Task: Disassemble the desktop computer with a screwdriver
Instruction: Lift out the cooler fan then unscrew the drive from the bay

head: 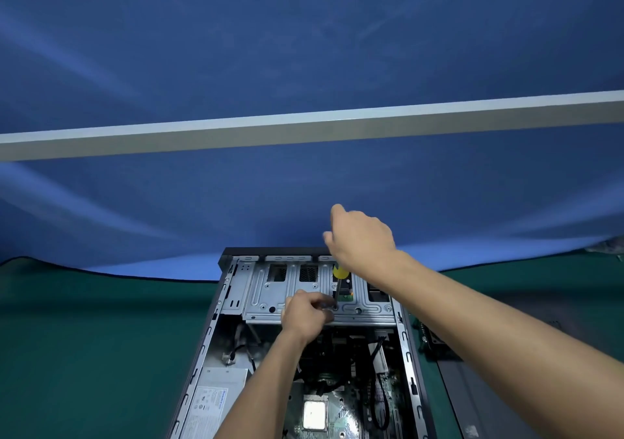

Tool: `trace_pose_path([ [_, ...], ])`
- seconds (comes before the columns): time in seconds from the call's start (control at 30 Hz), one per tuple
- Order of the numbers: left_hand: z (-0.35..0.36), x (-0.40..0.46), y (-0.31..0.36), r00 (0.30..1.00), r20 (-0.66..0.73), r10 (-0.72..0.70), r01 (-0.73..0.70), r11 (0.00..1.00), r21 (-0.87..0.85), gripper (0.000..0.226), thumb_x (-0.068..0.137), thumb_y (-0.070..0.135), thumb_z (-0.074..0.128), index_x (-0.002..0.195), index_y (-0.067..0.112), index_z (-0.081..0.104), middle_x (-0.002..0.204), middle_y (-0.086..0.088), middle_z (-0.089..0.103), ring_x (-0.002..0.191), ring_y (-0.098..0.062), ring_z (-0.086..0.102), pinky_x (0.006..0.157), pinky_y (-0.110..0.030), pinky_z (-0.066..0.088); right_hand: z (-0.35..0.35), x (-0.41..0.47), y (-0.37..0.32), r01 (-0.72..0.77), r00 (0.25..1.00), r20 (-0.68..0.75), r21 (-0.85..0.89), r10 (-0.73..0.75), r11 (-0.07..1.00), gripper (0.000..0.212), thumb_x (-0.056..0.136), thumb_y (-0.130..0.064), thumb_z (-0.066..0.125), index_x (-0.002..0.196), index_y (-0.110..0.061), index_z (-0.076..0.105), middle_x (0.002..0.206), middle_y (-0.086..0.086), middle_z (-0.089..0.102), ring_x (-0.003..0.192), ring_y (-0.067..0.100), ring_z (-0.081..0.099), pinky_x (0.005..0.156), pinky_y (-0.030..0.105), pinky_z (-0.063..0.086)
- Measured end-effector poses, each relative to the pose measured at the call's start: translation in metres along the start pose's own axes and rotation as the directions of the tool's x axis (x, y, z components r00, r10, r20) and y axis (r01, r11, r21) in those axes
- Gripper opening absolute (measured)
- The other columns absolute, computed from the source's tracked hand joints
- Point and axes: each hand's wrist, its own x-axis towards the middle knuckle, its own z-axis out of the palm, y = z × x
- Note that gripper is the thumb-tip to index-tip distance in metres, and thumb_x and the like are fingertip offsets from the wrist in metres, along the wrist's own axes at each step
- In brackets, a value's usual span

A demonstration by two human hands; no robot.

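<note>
An open grey metal desktop computer case [305, 347] lies flat on a dark green mat [101, 337], its side panel off and its interior facing up toward the head camera. A person's right hand [363, 239] is raised above the far end of the case, fingers curled around the top of a screwdriver with a yellow handle [340, 272], which stands nearly upright with its dark shaft running down to the silver perforated drive cage [270, 295] that spans the case's far end. The left hand [305, 313] rests on the front edge of that cage, its fingers bent and pinched close around the lower shaft just beside the tip, where a screw hole sits; whether a screw is under the tip cannot be told. Nearer the camera, inside the case, a silver power supply box with a white label [212, 401] sits at the left, and a green motherboard with a square silver processor [315, 415] lies at the centre, with black cables running along its right side. A dark flat panel [472, 398] lies on the mat just right of the case. Behind everything hangs a blue fabric backdrop [304, 50], crossed by a pale horizontal bar [304, 129].
</note>
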Motion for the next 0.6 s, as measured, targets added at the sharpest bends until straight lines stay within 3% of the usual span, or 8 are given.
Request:
trace_pose_path([
  [0.13, -0.0002, -0.0012, 0.0002, 1.0, -0.006, 0.01, -0.01, 0.998, 0.061, 0.019, 0.077, 0.014, 0.074, 0.084, 0.032, 0.073, 0.095, 0.003, 0.053, 0.105, -0.024, 0.052, 0.092, -0.036, 0.046, -0.0059, 0.0072, 0.0027, -0.009, 0.987, 0.156, 0.321, -0.043, 0.947, 0.015, 0.086, -0.009, 0.05, 0.099, -0.014, 0.045, 0.101, 0.002, 0.044, 0.084, 0.025, 0.049, 0.067, 0.035, 0.042],
  [0.2, 0.0, -0.0016, 0.0007, 1.0, -0.008, 0.018, -0.017, 0.996, 0.092, 0.019, 0.077, 0.015, 0.073, 0.087, 0.031, 0.073, 0.099, 0.001, 0.056, 0.107, -0.024, 0.051, 0.093, -0.036, 0.046, -0.0045, 0.0055, 0.0015, -0.003, 0.992, 0.119, 0.243, -0.027, 0.97, 0.009, 0.088, -0.02, 0.052, 0.092, -0.015, 0.047, 0.093, 0.0, 0.051, 0.084, 0.024, 0.051, 0.067, 0.035, 0.042],
  [0.27, -0.0003, -0.0012, -0.0002, 1.0, 0.004, 0.014, -0.014, 0.995, 0.101, 0.019, 0.077, 0.015, 0.072, 0.091, 0.029, 0.074, 0.103, -0.001, 0.058, 0.108, -0.025, 0.051, 0.093, -0.036, 0.046, 0.0, 0.0033, 0.0014, 0.002, 1.0, 0.013, 0.0, -0.002, 1.0, 0.024, 0.095, -0.038, 0.046, 0.091, -0.014, 0.042, 0.088, 0.001, 0.053, 0.078, 0.026, 0.048, 0.063, 0.033, 0.035],
  [0.3, -0.0005, -0.0008, -0.0008, 1.0, 0.008, 0.014, -0.015, 0.994, 0.106, 0.02, 0.078, 0.015, 0.072, 0.094, 0.028, 0.074, 0.103, -0.002, 0.056, 0.109, -0.025, 0.051, 0.094, -0.036, 0.045, 0.0009, 0.0035, 0.0016, 0.004, 1.0, -0.014, -0.048, -0.004, 0.999, 0.024, 0.097, -0.037, 0.042, 0.092, -0.013, 0.039, 0.09, 0.004, 0.054, 0.076, 0.028, 0.047, 0.062, 0.032, 0.033],
  [0.37, -0.0007, 0.0, -0.0016, 1.0, 0.011, 0.017, -0.018, 0.995, 0.101, 0.022, 0.079, 0.014, 0.071, 0.095, 0.027, 0.074, 0.101, -0.001, 0.054, 0.109, -0.027, 0.05, 0.095, -0.037, 0.045, -0.0017, 0.0053, 0.0015, 0.009, 0.999, 0.044, 0.055, -0.011, 0.998, 0.014, 0.095, -0.022, 0.044, 0.098, -0.009, 0.039, 0.103, 0.009, 0.051, 0.079, 0.03, 0.047, 0.062, 0.033, 0.034],
  [0.47, -0.0008, 0.0001, -0.0011, 1.0, 0.01, 0.024, -0.025, 0.995, 0.094, 0.021, 0.077, 0.011, 0.072, 0.091, 0.027, 0.074, 0.089, 0.005, 0.051, 0.107, -0.027, 0.051, 0.093, -0.038, 0.046, -0.0087, 0.0068, 0.0037, -0.005, 0.985, 0.173, 0.148, -0.021, 0.989, 0.025, 0.085, -0.009, 0.05, 0.108, -0.01, 0.041, 0.111, 0.01, 0.038, 0.081, 0.029, 0.049, 0.059, 0.032, 0.037],
  [0.6, -0.0002, 0.0013, -0.0009, 1.0, 0.013, 0.013, -0.015, 0.995, 0.094, 0.022, 0.077, 0.013, 0.071, 0.091, 0.029, 0.073, 0.099, 0.0, 0.055, 0.108, -0.024, 0.051, 0.095, -0.037, 0.045, -0.0059, 0.006, 0.0085, 0.017, 0.999, 0.043, -0.018, -0.016, 1.0, 0.024, 0.094, -0.033, 0.049, 0.107, -0.012, 0.046, 0.102, 0.007, 0.053, 0.08, 0.027, 0.048, 0.064, 0.032, 0.035],
])
